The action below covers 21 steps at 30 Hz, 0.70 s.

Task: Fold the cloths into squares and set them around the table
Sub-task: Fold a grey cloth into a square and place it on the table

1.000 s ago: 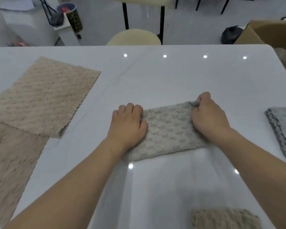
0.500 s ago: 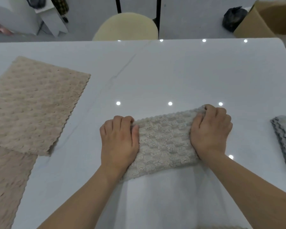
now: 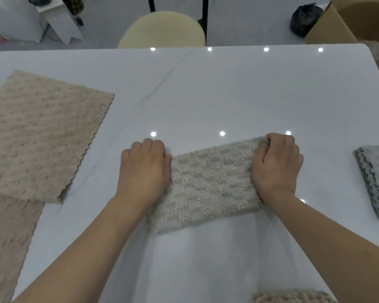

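Nearest, at 5 o'clock on the frame edge: a sliver of tan cloth (image 3: 293, 297), apparently folded and placed; too little shows to be sure.

Centre: cream cloth (image 3: 208, 186), folded to a strip on the white table (image 3: 206, 88). Left hand (image 3: 143, 169) has its fingers curled at the strip's left end; whether they grip or press it I cannot tell. Right hand (image 3: 276, 162) pinches its far right corner. Judged mid-fold, one fold short of square.

3 o'clock: grey cloth (image 3: 376, 182), folded, set near the edge.

9 o'clock: two beige cloths, nearer (image 3: 7, 241) and farther (image 3: 44, 136), flat, overlapping, not yet folded.

Count: five cloths. Two seemingly done, one in hand, two waiting.

12 o'clock, beyond the table: one chair (image 3: 162, 29), one cardboard box (image 3: 348, 20).
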Tool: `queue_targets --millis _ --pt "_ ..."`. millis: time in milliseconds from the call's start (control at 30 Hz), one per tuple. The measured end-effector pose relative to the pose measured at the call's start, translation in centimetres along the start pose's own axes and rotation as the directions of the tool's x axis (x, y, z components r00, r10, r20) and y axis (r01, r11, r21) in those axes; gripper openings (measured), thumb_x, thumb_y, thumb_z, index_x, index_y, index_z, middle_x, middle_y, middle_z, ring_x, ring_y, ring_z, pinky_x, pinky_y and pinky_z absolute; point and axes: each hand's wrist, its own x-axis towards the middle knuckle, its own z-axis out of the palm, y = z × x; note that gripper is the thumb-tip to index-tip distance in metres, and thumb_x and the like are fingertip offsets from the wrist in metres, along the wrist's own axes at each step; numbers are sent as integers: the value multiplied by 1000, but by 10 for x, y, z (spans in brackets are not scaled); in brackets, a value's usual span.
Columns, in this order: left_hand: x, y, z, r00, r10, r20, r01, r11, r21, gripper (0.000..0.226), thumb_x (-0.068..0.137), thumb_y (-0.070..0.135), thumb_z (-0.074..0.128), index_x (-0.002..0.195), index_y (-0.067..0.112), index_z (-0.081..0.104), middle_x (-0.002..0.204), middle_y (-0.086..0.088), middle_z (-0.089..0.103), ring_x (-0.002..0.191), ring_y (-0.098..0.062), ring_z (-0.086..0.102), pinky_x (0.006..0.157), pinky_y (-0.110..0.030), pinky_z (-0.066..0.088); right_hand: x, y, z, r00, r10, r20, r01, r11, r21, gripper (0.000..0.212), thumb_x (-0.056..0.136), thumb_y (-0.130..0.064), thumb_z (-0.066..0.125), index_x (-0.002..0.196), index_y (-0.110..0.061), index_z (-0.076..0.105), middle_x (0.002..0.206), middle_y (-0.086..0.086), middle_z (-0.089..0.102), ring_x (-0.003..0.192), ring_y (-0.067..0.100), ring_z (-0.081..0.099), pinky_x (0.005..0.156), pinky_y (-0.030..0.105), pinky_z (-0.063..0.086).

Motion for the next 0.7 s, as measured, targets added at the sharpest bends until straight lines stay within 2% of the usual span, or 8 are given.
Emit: queue_targets --millis 67,133,200,267,333,433,567,700 --pt "-7 23 -7 986 -80 -148 72 996 -53 17 89 19 52 98 8 60 95 -13 56 83 -33 50 72 -41 36 -1 0 0 1000 -14 12 14 1000 -22 21 90 -16 37 102 -13 54 107 8 49 92 30 45 84 39 30" --pt "-20 62 -6 986 15 -165 -50 976 -211 26 88 19 56 109 5 62 109 -17 59 97 -35 54 85 -46 41 -1 0 -1 999 -16 31 17 999 -33 20 88 -12 39 102 -13 53 107 9 48 92 30 44 83 39 29" --pt "-37 95 5 985 169 -23 -170 955 -244 46 94 32 50 131 6 56 135 -14 54 125 -34 49 108 -49 34 0 -1 -1 999 -3 43 4 999 -36 19 89 -12 40 103 -13 53 109 8 48 94 29 43 84 38 28" --pt "-49 97 20 967 216 135 -192 966 -172 62 100 48 35 151 13 36 157 -7 34 147 -27 26 120 -49 17 -1 -1 -1 999 -13 37 14 999 -41 19 89 -12 40 103 -14 53 109 9 49 94 30 44 84 38 29" --pt "-55 74 26 960 194 202 -176 979 -101 70 100 57 25 157 17 21 164 -4 19 152 -23 10 122 -48 9 0 0 -1 999 -30 42 32 998 -46 19 89 -13 40 104 -14 53 109 8 48 95 29 43 84 37 27" --pt "-70 34 18 959 157 235 -146 987 -64 75 97 62 28 158 19 14 165 -3 10 153 -21 1 123 -47 7 1 -1 -2 998 -26 58 29 998 -52 17 91 -14 39 102 -14 51 109 9 48 95 29 43 83 36 25" --pt "-86 -8 10 962 119 244 -104 992 -76 74 97 61 26 158 20 13 166 -3 8 153 -21 0 123 -45 7 1 -2 -3 998 -24 58 28 997 -68 16 92 -14 40 102 -13 52 108 10 49 93 30 44 84 40 28" --pt "-85 -12 7 961 128 243 -108 990 -95 72 97 58 28 157 20 16 165 -2 12 153 -21 4 122 -49 11 2 -1 -2 998 -27 53 30 997 -68 16 92 -14 40 102 -13 52 108 9 48 93 29 43 82 36 26"
